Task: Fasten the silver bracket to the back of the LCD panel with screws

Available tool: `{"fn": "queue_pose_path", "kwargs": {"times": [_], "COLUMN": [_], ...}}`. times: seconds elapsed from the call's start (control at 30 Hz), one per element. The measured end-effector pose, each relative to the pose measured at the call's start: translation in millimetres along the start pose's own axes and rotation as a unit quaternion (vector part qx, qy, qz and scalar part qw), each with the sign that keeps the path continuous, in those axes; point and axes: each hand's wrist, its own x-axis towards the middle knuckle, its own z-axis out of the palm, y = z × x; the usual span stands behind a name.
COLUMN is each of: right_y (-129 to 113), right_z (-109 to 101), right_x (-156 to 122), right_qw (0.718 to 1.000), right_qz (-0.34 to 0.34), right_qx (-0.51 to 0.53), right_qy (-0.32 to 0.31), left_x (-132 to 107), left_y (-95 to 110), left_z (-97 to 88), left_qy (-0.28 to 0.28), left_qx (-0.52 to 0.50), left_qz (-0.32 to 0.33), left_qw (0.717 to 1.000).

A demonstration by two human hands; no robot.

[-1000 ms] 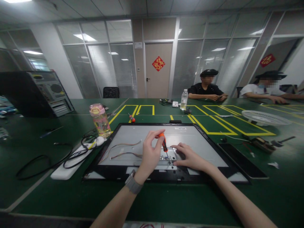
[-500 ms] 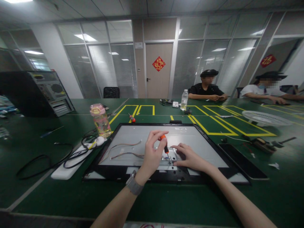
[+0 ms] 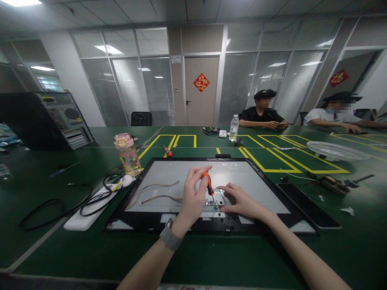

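Observation:
A flat display panel point(image 3: 169, 171) with a black frame lies on the green table, its grey back facing up. My left hand point(image 3: 193, 195) grips an orange and black screwdriver point(image 3: 208, 183) by the handle, index finger lying over its top end. The shaft slants down, its tip at a small metal bracket point(image 3: 218, 214) near the panel's front edge. The exact contact of the tip is too small to make out. My right hand point(image 3: 238, 199) has its thumb and fingers around the bracket's right side, holding it against the panel. Thin cables point(image 3: 160, 197) run left from the bracket.
Left stand a pink-lidded bottle point(image 3: 127, 151), a white power strip point(image 3: 90, 209) with black cords, and a computer case point(image 3: 65, 117). A red screwdriver point(image 3: 168, 152) lies beyond the panel. At right are a black phone-like slab point(image 3: 308, 205) and a tool point(image 3: 334, 184). Two people sit across.
The screwdriver handle has turned and shows more of its orange side as my left thumb and index finger shift on it. My right hand stays in place.

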Motion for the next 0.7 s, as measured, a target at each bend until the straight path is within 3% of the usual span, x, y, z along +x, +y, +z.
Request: {"fn": "queue_pose_path", "kwargs": {"times": [0.17,0.43,0.6,0.7], "right_y": [-0.6,0.8,3.0,4.4], "right_z": [-0.1,0.6,2.2,3.3], "right_x": [0.1,0.2,0.3,0.3], "right_qw": [1.000,1.000,1.000,1.000], "right_qz": [0.003,0.006,0.003,0.000], "right_qx": [-0.004,-0.004,-0.005,-0.002], "right_qy": [0.001,0.002,0.006,0.008], "left_x": [0.0,-0.6,-0.8,-1.2], "left_y": [0.2,3.4,1.0,1.3], "left_z": [0.6,0.6,1.1,-0.2], "left_qy": [0.019,-0.025,0.009,-0.004], "left_qx": [0.032,-0.024,0.015,0.006], "left_qz": [0.023,0.012,0.030,0.016], "left_qw": [0.999,0.999,0.999,1.000]}}
